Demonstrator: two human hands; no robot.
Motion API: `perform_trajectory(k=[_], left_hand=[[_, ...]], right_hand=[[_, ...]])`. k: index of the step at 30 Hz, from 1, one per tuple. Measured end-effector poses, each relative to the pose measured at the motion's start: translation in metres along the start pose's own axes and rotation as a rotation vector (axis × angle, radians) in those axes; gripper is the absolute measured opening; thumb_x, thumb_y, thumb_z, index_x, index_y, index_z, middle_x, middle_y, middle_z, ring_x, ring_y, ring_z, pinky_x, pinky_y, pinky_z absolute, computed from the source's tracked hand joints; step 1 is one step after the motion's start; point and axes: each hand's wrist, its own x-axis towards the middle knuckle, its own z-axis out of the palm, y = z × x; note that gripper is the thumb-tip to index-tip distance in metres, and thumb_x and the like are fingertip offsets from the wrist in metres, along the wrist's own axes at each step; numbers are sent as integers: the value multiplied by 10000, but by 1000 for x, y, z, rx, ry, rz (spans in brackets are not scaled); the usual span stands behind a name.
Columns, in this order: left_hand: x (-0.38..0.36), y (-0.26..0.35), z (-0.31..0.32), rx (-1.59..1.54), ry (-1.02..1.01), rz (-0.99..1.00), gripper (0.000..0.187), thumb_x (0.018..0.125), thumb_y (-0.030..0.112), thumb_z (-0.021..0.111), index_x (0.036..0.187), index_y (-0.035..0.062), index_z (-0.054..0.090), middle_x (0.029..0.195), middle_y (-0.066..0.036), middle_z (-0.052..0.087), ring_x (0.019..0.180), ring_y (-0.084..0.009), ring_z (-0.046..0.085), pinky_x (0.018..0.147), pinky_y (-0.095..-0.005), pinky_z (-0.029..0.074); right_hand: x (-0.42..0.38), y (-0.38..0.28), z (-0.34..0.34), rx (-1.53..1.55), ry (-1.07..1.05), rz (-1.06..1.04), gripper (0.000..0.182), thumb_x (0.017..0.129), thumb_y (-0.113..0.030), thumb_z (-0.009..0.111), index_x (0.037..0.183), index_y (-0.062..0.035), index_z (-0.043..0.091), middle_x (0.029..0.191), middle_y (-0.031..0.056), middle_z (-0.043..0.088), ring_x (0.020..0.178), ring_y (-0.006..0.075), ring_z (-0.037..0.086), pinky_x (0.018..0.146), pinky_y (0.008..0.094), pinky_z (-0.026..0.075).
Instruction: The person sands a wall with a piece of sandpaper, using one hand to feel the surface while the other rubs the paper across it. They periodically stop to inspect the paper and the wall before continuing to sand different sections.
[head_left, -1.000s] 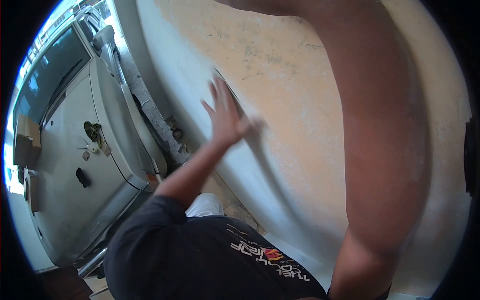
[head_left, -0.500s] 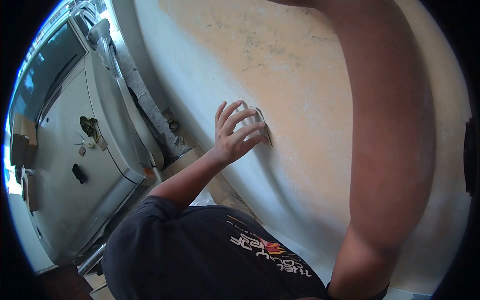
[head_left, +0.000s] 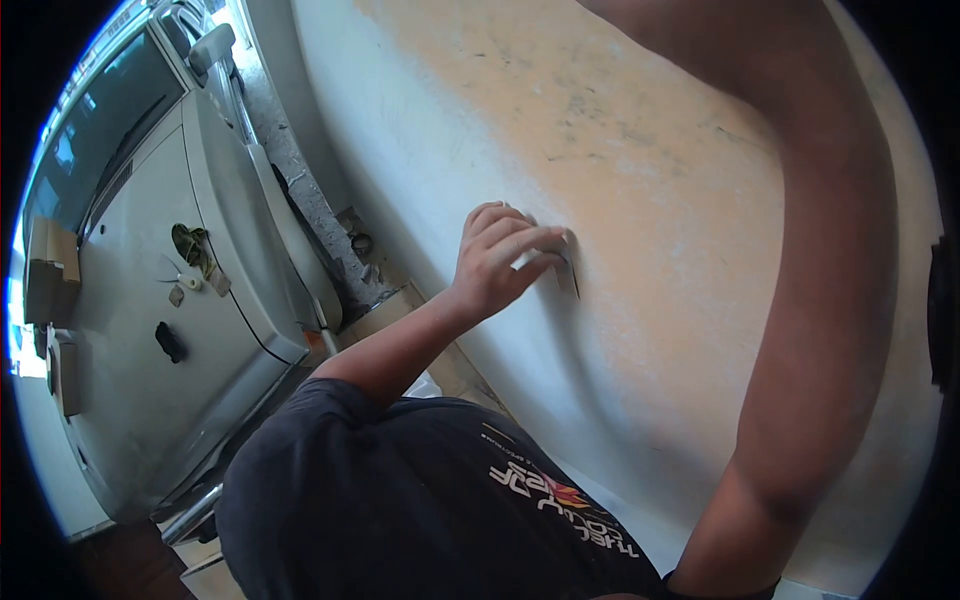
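From my remote seat I see a very dark, near-black T-shirt (head_left: 400, 500) of soft, creased cloth. White block lettering (head_left: 590, 525) runs over the front, with a pointed emblem (head_left: 565, 492) in red, pink and yellow set among it. Smaller pale text (head_left: 508, 440) and a thin tan line sit above. The left sleeve (head_left: 338, 402) is short and plain, the left hand (head_left: 495, 262) bare. Some white cloth (head_left: 426, 385) shows past the hem; I can't tell its garment.

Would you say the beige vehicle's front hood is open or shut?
Shut: the beige metal hood meets the side bodywork along a narrow seam.
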Motion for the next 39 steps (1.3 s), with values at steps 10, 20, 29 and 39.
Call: perform_trajectory(k=[10,20,29,39], left_hand=[[57,-168,-52,-239,337,-670,451,701,131,811,1045,58,529,778,-6,599,781,-115,569,819,-321,446],[184,-398,-143,-299,624,-679,463,714,242,798,1081,115,547,995,-20,551,1021,-168,500,882,-381,374],[211,-436,-156,35,682,-481,191,819,65,662,1003,82,710,1147,-113,623,1187,-295,486,970,-359,392],[290,-459,-188,130,379,-667,565,964,366,379,1404,23,290,1488,-169,287,1410,-349,158,1108,-572,39]], right_hand=[[6,-1,2,-417,-343,-100,501,707,-278,711,1186,-185,598,1392,16,457,1345,229,344,1124,565,155],[29,8,10,-745,-491,-132,501,878,-468,500,1250,-135,541,1400,203,410,1315,435,339,1052,648,214],[162,23,46,-919,-526,-155,763,899,-656,272,1384,-85,414,1449,239,320,1345,440,278,1066,552,257],[165,16,61,-930,-425,-38,731,819,-744,361,1336,-241,474,1447,200,353,1333,424,311,976,732,163]])
